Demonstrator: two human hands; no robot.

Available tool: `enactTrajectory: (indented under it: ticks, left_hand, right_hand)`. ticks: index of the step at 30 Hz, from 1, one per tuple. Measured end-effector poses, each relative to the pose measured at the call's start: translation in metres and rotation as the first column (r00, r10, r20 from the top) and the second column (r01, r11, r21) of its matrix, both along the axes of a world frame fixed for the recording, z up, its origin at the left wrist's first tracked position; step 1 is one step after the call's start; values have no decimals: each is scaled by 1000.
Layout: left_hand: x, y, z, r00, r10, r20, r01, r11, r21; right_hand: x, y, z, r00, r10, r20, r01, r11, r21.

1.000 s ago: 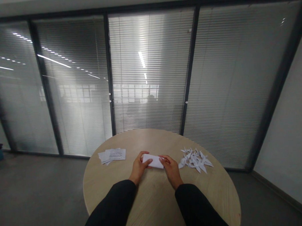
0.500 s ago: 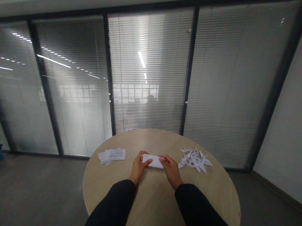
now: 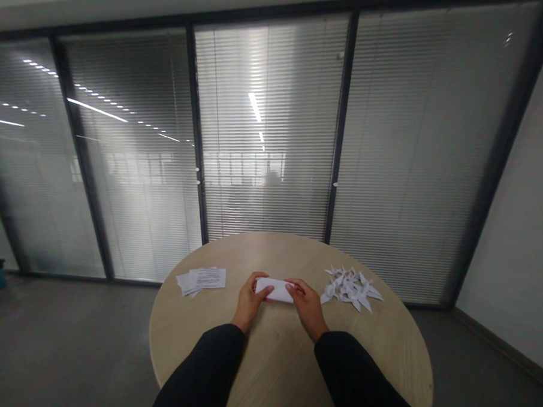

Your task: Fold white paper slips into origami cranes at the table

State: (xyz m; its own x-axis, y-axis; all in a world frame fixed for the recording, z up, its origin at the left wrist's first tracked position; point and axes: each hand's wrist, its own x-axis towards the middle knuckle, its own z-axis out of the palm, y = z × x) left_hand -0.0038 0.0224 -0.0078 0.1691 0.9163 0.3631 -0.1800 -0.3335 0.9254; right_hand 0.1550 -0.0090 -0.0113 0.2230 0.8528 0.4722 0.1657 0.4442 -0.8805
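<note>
My left grip [image 3: 249, 300] and right grip [image 3: 307, 304] are closed on either end of a folded white paper strip [image 3: 275, 290] over the wooden bench [image 3: 182, 339]; it looks light, soft and easily creased, so its short ends seem the best hold.

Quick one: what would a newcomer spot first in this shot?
The left hand and right hand come first, holding a folded strip of white paper at the middle of the round wooden table. Just right of them lies a heap of white paper cranes, and to their left a stack of printed sheets. Tall glass panels with blinds fill the background.
</note>
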Motion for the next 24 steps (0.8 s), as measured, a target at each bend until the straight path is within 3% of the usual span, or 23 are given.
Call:
enactTrajectory:
  ticks: [14, 24]
  left_hand:
    - [-1, -2, -6, 971, -37, -237, 73, 987, 144]
    - [4, 1, -11, 982, -136, -128, 126, 989, -80]
  right_hand:
    - [2, 2, -3, 971, 5, 240, -6, 1000, 2]
    - [7, 6, -3, 985, -71, 157, 68, 997, 21]
